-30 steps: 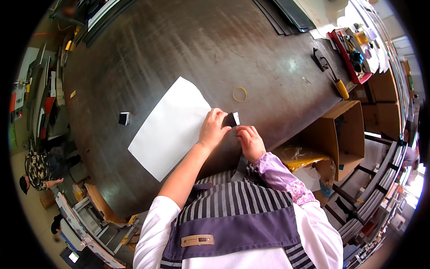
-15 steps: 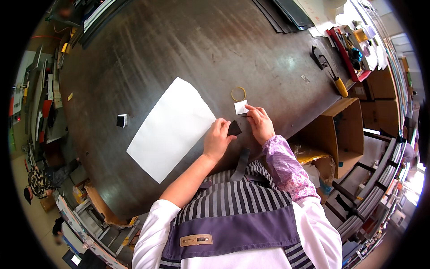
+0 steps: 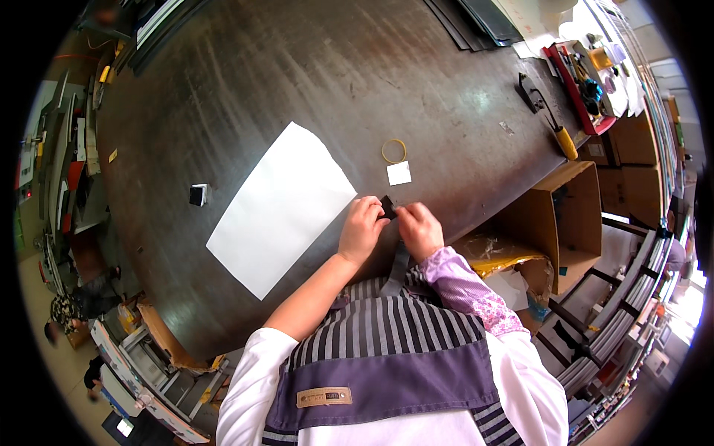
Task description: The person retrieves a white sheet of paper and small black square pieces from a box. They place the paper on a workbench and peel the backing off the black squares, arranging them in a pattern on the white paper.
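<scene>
My left hand (image 3: 360,230) pinches a small flat black piece (image 3: 387,207) between thumb and fingers, just above the near edge of the dark worktable. My right hand (image 3: 421,230) is closed at the other side of that piece, its fingertips against it. Fingers cover much of the piece, so its full shape is hidden. Just beyond both hands lies a small white square (image 3: 399,173), with a thin yellow ring (image 3: 394,142) behind it. To the left of my left hand a large white sheet (image 3: 282,212) lies flat.
A small black-and-white block (image 3: 198,195) sits left of the sheet. At the right are a yellow-handled hand tool (image 3: 567,144), a red tray (image 3: 595,126) of tools and an open cardboard box (image 3: 576,215) beside the table. Dark flat plates (image 3: 487,26) lie at the far edge.
My right hand has left the white square and come back toward me to the black piece in my left hand. The white square stays on the table.
</scene>
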The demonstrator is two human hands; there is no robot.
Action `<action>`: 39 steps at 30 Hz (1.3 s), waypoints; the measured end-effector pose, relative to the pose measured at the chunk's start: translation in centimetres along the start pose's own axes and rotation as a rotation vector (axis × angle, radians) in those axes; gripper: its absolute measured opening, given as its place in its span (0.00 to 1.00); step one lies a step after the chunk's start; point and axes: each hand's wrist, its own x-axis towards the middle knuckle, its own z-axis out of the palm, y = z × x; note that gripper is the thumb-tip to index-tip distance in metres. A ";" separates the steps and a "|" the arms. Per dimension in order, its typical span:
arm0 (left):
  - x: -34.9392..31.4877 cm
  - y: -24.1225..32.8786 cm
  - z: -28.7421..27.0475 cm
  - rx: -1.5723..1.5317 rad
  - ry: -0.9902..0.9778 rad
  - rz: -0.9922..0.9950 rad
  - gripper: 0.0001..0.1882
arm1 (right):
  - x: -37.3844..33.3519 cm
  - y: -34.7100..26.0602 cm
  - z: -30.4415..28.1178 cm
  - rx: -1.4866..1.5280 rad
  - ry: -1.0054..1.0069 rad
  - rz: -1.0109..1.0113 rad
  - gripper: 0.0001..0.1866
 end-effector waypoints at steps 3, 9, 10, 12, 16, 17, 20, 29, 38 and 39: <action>-0.2 -0.4 0.1 0.036 -0.006 -0.011 0.13 | -0.4 -0.9 -0.2 -0.029 -0.059 -0.043 0.10; -0.1 1.0 0.2 -0.082 0.177 -0.162 0.18 | 0.1 -0.4 -1.3 0.176 0.046 0.311 0.09; -0.1 0.7 0.2 -0.037 0.147 -0.133 0.18 | -0.6 -0.4 -0.7 0.351 0.038 0.425 0.08; -0.3 0.0 0.3 0.055 0.089 -0.078 0.20 | -2.1 -0.2 1.0 0.708 0.020 0.649 0.08; -0.5 0.1 0.6 0.066 0.090 -0.098 0.18 | -1.6 -0.9 0.6 0.797 0.055 0.730 0.08; -0.6 0.0 0.8 0.079 0.081 -0.101 0.18 | -1.6 -1.1 0.7 0.807 0.057 0.735 0.08; -0.2 0.7 0.7 0.045 0.116 -0.170 0.17 | -1.8 -1.2 0.9 0.828 0.070 0.738 0.09; -0.3 0.6 0.8 0.087 0.126 -0.180 0.16 | -2.2 -1.0 1.5 0.899 0.120 0.750 0.09; 0.3 0.6 0.7 0.029 0.124 -0.171 0.13 | -2.3 -1.1 1.8 0.960 0.163 0.761 0.09; 0.3 0.5 0.8 0.023 0.107 -0.192 0.13 | -2.3 -1.1 1.8 0.959 0.160 0.761 0.09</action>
